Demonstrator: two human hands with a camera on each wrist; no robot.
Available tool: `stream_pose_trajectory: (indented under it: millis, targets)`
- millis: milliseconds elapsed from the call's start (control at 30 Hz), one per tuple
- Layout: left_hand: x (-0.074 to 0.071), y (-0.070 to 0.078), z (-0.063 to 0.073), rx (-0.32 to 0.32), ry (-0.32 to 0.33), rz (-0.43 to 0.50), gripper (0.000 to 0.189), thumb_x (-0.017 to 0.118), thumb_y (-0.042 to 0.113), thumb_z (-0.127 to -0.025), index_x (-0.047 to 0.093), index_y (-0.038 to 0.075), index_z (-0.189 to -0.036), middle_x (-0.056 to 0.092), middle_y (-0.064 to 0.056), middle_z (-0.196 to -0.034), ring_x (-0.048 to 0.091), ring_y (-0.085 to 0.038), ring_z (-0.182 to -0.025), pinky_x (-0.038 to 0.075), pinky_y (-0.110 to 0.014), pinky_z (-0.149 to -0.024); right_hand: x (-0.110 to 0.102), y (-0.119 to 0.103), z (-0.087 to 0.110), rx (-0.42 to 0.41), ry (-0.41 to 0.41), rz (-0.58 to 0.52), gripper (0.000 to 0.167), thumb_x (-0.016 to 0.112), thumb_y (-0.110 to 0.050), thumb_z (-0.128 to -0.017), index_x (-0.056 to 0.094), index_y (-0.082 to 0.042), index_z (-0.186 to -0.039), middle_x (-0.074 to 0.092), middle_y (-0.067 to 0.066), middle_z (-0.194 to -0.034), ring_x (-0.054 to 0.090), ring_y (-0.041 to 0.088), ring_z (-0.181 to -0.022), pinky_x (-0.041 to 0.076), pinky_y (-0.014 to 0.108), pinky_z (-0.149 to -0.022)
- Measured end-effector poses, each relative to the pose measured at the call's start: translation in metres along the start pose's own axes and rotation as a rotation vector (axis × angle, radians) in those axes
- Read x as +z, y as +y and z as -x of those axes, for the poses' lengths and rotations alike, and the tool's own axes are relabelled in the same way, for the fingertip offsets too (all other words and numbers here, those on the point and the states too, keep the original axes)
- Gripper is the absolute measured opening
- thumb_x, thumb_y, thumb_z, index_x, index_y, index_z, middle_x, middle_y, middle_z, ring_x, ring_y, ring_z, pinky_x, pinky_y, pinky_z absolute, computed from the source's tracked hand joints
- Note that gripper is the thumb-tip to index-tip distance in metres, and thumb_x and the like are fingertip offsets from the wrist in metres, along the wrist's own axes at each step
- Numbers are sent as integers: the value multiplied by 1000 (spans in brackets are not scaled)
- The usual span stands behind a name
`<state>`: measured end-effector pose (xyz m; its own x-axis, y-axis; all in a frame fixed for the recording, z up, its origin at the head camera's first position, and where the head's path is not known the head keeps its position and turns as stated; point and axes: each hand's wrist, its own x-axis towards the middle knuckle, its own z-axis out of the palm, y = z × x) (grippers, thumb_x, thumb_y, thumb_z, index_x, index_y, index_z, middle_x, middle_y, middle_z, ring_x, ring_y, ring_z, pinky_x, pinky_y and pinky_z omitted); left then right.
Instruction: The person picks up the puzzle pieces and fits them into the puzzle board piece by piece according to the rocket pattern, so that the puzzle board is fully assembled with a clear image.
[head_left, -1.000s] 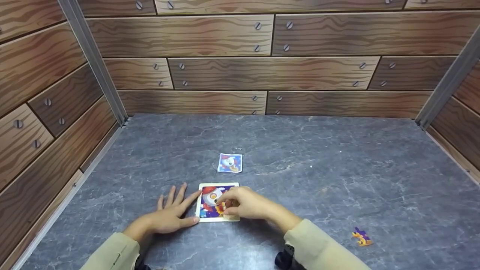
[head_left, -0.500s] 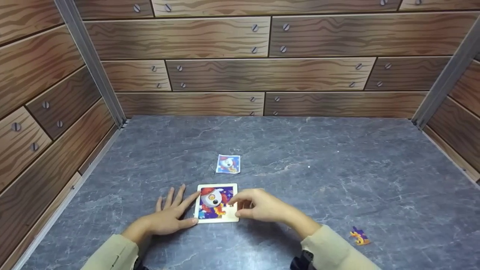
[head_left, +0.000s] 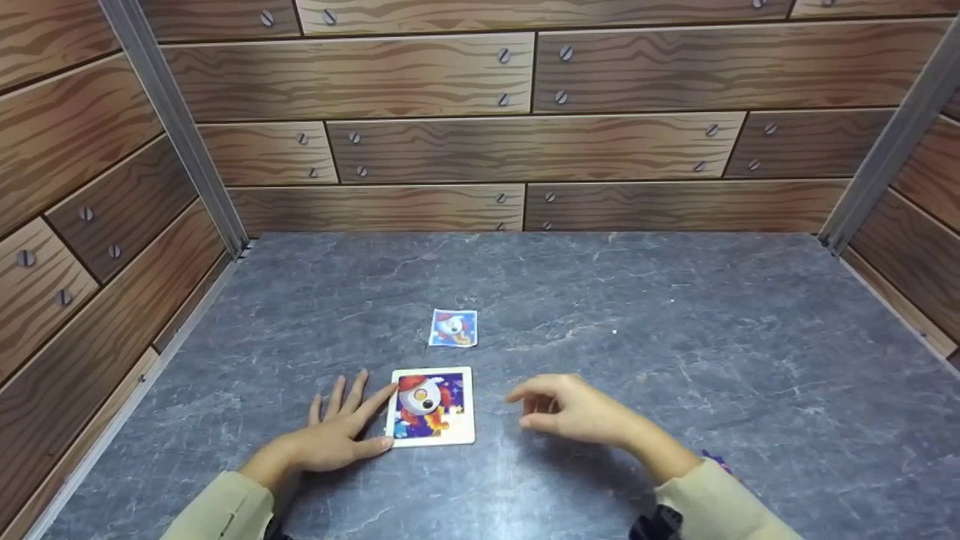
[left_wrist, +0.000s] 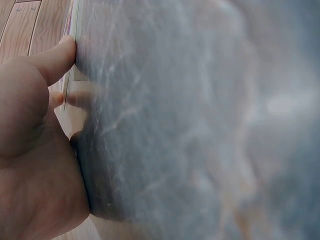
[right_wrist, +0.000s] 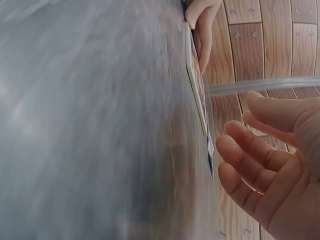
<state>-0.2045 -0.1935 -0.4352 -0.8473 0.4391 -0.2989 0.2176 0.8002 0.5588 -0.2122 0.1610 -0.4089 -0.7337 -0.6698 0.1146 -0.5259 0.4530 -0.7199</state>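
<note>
A small jigsaw puzzle [head_left: 424, 405] in a white-rimmed tray [head_left: 466, 431] lies on the table, its picture a white-faced character with red on a purple starry ground. One gap shows pale tray floor at the lower right corner. My left hand [head_left: 334, 435] lies spread at the tray's left edge, index fingertip and thumb touching the rim. To the right of the tray, my right hand [head_left: 577, 409] hovers with loosely bent fingers and nothing between them, as the right wrist view also shows. A loose purple puzzle piece [head_left: 716, 459] is mostly hidden behind the right forearm.
Behind the tray lies a small picture card [head_left: 454, 328] with a similar character. The grey marbled table [head_left: 570, 285] is bounded by wood-patterned walls [head_left: 420, 146] at the back and sides, with metal posts [head_left: 176, 112] in the corners.
My right hand has drawn back to the right, off the puzzle, uncovering the gap in its corner. Its forearm now covers most of the loose piece. The left hand keeps its place.
</note>
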Motion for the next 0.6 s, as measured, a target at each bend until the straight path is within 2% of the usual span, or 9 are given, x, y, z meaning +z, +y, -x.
stream_pose_trajectory:
  millis: [133, 500, 600]
  targets:
    - [0, 2, -1, -6, -4, 2, 76, 48, 57, -89, 13, 30, -150, -15, -16, -153, -25, -38, -134, -18, -63, -97, -9, 7, 15, 29, 18, 25, 34, 67, -19, -85, 63, -4, -115, 63, -5, -87, 58, 10, -79, 50, 27, -73]
    - [-1, 2, 1, 7, -3, 4, 76, 48, 57, -89, 12, 28, -151, -15, -17, -153, -26, -39, -133, -18, -64, -97, -39, 25, 64, 23, 112, 68, 37, 67, -25, -86, 63, -2, -115, 63, -3, -89, 57, 8, -77, 49, 25, -67]
    - [-1, 2, 1, 5, 0, 2, 76, 48, 57, -89, 13, 28, -150, -15, -17, -153, -25, -39, -133, -18, -64, -97, -46, 29, 76, 60, 125, 85, 37, 66, -26, -87, 63, -2, -115, 62, -4, -87, 56, 7, -77, 49, 25, -66]
